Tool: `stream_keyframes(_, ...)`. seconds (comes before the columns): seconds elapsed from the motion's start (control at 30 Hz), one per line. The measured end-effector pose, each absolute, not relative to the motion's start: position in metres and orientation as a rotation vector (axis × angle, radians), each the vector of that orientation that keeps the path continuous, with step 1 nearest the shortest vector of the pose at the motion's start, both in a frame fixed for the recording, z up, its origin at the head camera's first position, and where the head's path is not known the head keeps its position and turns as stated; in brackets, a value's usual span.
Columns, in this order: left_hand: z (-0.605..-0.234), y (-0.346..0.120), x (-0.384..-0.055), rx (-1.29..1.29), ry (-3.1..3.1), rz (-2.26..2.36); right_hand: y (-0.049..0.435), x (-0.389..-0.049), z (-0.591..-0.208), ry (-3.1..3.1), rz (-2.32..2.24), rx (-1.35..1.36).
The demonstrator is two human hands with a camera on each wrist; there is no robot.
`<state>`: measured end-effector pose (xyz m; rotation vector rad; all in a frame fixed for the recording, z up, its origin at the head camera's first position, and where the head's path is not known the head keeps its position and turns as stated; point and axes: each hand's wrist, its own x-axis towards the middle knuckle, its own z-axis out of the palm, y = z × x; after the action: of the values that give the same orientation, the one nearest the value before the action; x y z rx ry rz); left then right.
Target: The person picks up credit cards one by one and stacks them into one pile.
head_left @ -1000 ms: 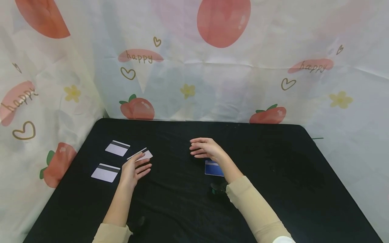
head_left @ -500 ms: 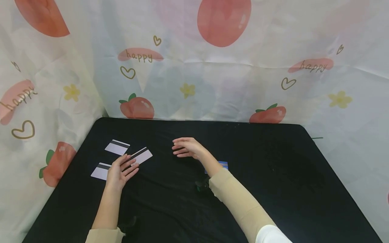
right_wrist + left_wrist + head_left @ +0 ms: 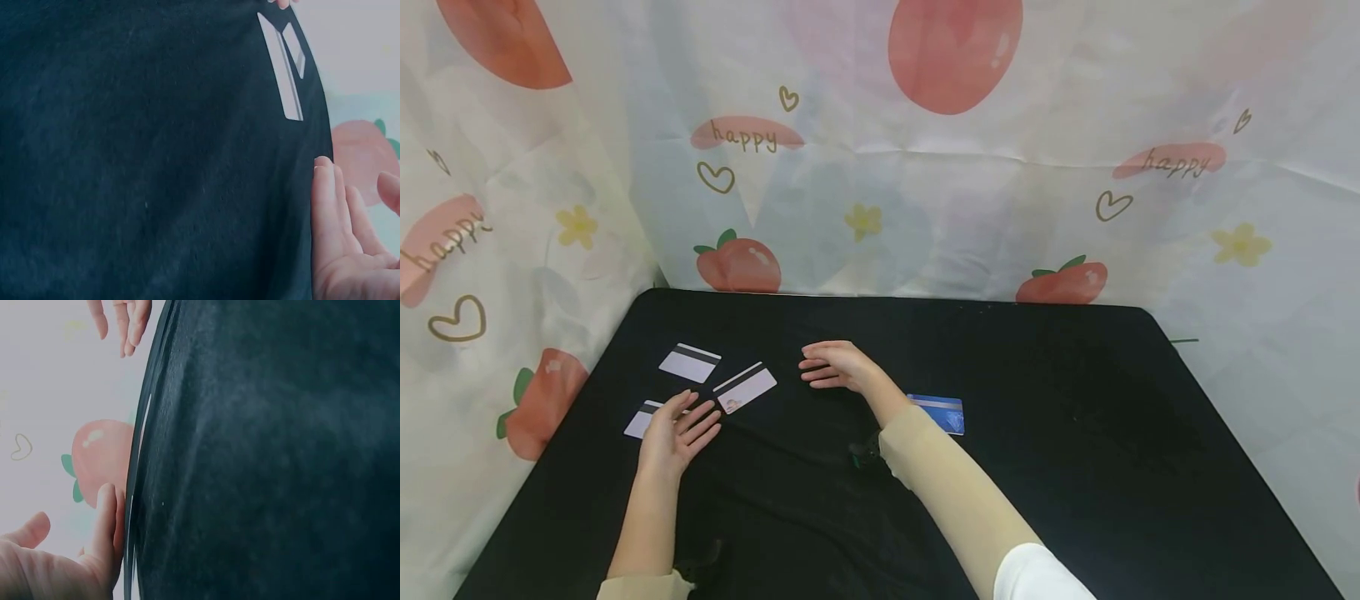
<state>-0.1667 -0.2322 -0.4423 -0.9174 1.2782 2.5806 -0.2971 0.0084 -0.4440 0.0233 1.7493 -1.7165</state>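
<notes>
In the head view my left hand (image 3: 668, 437) hovers palm inward over the left part of the table, fingers spread and holding nothing. It partly covers a white card (image 3: 639, 419) with a dark magnetic stripe. Just beyond its fingertips lies a second white striped card (image 3: 747, 388), tilted, and a third white card (image 3: 690, 363) sits farther back. My right hand (image 3: 838, 367) is to the right of these, its fingers extended toward them with nothing in them. A blue card (image 3: 943, 414) shows beside my right forearm, partly hidden by it. The right wrist view shows the right hand (image 3: 347, 244) with extended fingers.
A black cloth (image 3: 1075, 433) covers the table. Behind and to the left hangs a pale curtain (image 3: 940, 217) printed with fruit, hearts and the word happy. A small dark object (image 3: 865, 450) shows beneath my right wrist.
Both hands have moved left, the left also slightly nearer to me. The tilted white card is now uncovered, while the nearest white card is more hidden. The cards have stayed in place.
</notes>
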Motion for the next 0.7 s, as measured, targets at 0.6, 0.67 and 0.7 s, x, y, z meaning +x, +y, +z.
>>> stream_keyframes(0.6, -0.449, -0.234, -0.166, -0.915, 1.347, 2.501, -0.025, -0.287, -0.45, 1.741, -1.683, 0.019)
stream_keyframes(0.67, -0.449, -0.234, -0.166, -0.915, 1.349, 2.497, -0.027, -0.287, -0.452, 1.725, -1.691, 0.026)
stream_keyframes(0.7, -0.449, -0.234, -0.166, -0.916, 1.346, 2.495, -0.028, -0.287, -0.453, 1.718, -1.695, 0.029)
